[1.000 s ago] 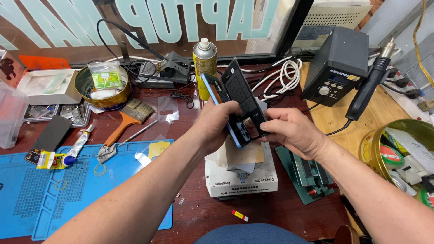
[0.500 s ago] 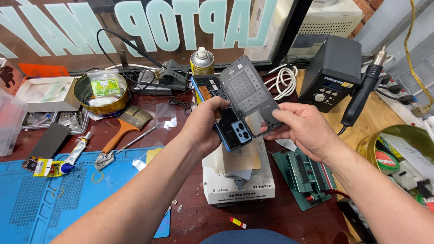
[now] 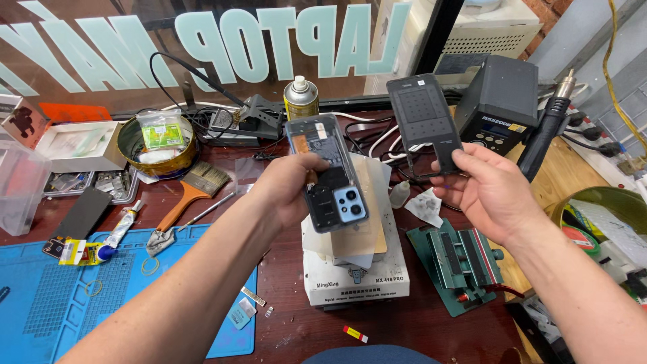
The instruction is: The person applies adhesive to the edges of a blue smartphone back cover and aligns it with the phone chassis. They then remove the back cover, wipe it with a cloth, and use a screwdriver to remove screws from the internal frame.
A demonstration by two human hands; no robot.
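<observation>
The dark phone body with a translucent back and a pale blue camera block (image 3: 329,176) is held in the air above the middle of the worktop, in the left hand (image 3: 286,189). Its long axis runs nearly upright, leaning a little to the left at the top; the camera block sits at the lower end, facing the viewer. The left grip closes around the body's left edge and lower half, thumb across the front.

The flat black rectangular panel with a grid of small squares on its face (image 3: 424,123) lies to the right of the phone body and slightly higher, clearly apart from it with open air between. Its long axis is also near upright, roughly parallel to the phone body. The right hand (image 3: 492,192) pinches it at the lower end, fingers behind, thumb in front, and is the nearer hand to it.

Directly below both parts: a white box-shaped heating unit (image 3: 354,280) with a tan pad on top. To its right, a green clamp fixture (image 3: 458,266). Behind the panel, a black bench station with a display (image 3: 502,101). On the left, a blue silicone mat (image 3: 40,307) on the dark red worktop (image 3: 296,323), and a wooden-handled brush (image 3: 192,189).
</observation>
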